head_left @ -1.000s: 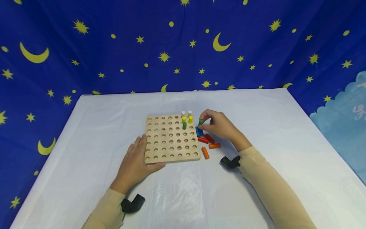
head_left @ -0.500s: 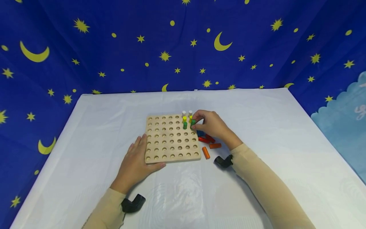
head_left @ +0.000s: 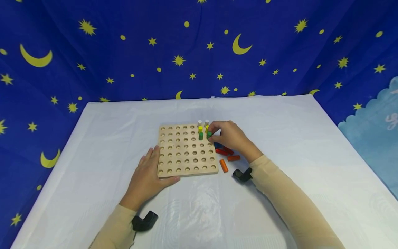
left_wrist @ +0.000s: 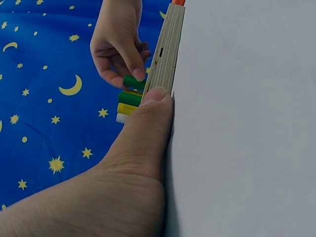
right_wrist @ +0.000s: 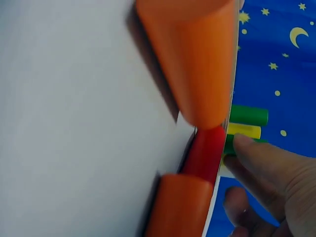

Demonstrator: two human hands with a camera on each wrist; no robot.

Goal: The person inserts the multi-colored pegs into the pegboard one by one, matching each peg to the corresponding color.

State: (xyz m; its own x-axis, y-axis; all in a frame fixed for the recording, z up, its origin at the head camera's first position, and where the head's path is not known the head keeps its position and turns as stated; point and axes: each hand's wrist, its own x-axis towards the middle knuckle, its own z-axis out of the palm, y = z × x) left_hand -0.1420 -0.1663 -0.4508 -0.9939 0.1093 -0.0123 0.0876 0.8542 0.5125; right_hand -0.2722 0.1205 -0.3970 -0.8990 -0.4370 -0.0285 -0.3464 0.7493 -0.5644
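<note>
A square wooden pegboard (head_left: pixel 180 148) with rows of round holes lies on the table. My left hand (head_left: pixel 145 176) rests at its near left corner, fingers straight along the left side and thumb against the front edge. At the board's right side my right hand (head_left: pixel 232 137) pinches a green peg (head_left: pixel 209 135) between thumb and forefinger, upright at a hole in the third row from the back. Beside it stands another green peg (head_left: pixel 201 136). Behind are two yellow pegs (head_left: pixel 200 129), one partly hidden by my right fingers, and two white pegs (head_left: pixel 199 123).
Right of the board lie loose pegs: blue ones (head_left: pixel 218 145) partly under my right hand, red ones (head_left: pixel 221 152), and two orange pegs (head_left: pixel 224 165). White cloth (head_left: pixel 124 131) covers the table. A blue star-patterned curtain (head_left: pixel 140 55) hangs behind. Each wrist carries a black mount (head_left: pixel 144 221).
My right hand has moved left from beside the board, bringing the green peg over a hole, and the peg now sits slightly lower. My left hand has stayed in place.
</note>
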